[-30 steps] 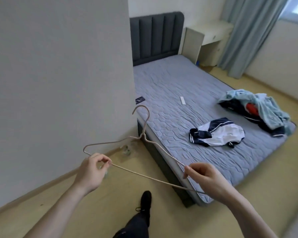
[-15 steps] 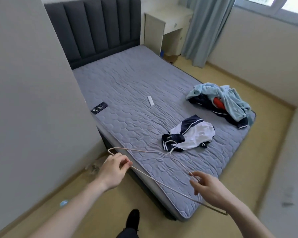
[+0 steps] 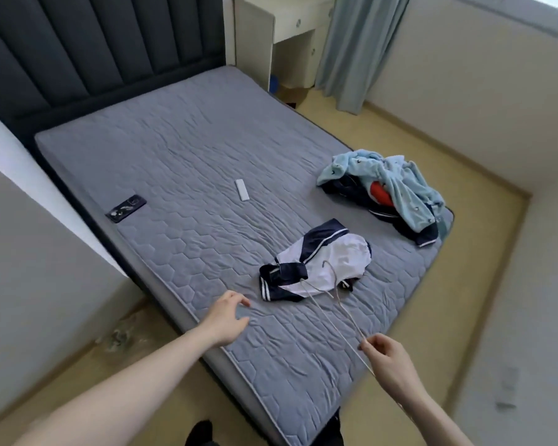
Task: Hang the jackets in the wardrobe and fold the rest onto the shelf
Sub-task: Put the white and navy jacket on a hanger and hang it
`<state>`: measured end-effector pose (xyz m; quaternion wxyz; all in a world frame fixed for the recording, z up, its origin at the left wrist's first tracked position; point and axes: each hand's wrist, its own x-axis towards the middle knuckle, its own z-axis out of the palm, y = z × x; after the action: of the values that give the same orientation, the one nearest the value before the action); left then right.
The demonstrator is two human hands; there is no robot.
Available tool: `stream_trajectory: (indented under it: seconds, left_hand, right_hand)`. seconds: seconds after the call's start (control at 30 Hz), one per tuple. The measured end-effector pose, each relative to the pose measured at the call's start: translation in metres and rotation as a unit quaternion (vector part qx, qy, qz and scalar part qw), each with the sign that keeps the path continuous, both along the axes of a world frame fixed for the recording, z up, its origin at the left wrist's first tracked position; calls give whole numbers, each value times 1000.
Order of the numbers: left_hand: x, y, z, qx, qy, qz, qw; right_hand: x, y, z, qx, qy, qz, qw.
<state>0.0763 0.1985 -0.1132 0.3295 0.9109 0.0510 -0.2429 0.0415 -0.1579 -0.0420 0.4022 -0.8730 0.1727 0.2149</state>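
1. While the right hand [image 3: 388,362] pinches one end of a thin hanger [image 3: 332,312], the left hand [image 3: 227,320] holds nothing. Its fingers are loose and spread just above the bed [image 3: 181,162].
2. From the right hand the hanger runs forward and a bit to the left. Its hook end lies over the white and navy jacket [image 3: 319,262].
3. That jacket lies crumpled on the bed, just ahead of both hands and about between them. Its long side runs from near the left hand up and away to the right.
4. I think the left hand is the nearer one. The jacket's dark striped cuff is just in front of its fingers. So the next move looks like this: the left hand takes the jacket and the right hand slides the hanger in.
5. A pile of clothes [image 3: 390,194] sits farther off, ahead of the right hand, at the far corner of the bed. A light blue fuzzy top lies over dark clothes, and something red peeks out.
6. A dark phone [image 3: 126,208] lies far ahead of the left hand, near the bed's edge. A small white remote [image 3: 242,189] lies ahead of both hands, well past the jacket.
7. No wardrobe or shelf shows right now, so nothing has been hung or folded that I can see.
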Motion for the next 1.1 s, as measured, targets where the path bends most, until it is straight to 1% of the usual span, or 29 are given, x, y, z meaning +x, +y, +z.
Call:
stream_trajectory:
  seconds: [0.17, 0.27, 0.4, 0.53, 0.63, 0.77, 0.83, 0.93, 1.0, 1.03, 1.1]
  left_hand:
    - [46, -60, -57, 42, 124, 77, 988]
    - [77, -97, -97, 59, 174, 113, 976]
    - [138, -138, -166, 60, 185, 145, 970]
    - [201, -164, -238, 42, 190, 207, 959]
    - [246, -171, -298, -8, 203, 314, 927]
    - [280, -175, -371, -94, 213, 459, 857]
    - [286, -174, -398, -123, 214, 500, 830]
    - [292, -168, -423, -149, 223, 543, 796]
    - [297, -164, -429, -163, 192, 579, 775]
    - [299, -163, -428, -166, 162, 595, 769]
    - [297, -162, -415, -166, 77, 620, 763]
  right_hand:
    - [92, -66, -69, 2, 54, 14, 998]
    - [145, -102, -119, 0, 62, 19, 998]
    - [208, -137, -198, 8, 42, 29, 999]
    - [244, -154, -274, 42, 38, 54, 997]
    - [254, -162, -323, 64, 27, 60, 996]
    - [255, -173, -375, 83, 31, 38, 995]
    - [256, -180, -396, 75, 41, 17, 996]
    - [259, -190, -412, 61, 47, -4, 997]
    - [260, -193, -412, 60, 30, -4, 998]
    - [261, -193, -409, 62, 20, -9, 998]
    - [263, -195, -399, 68, 14, -18, 997]
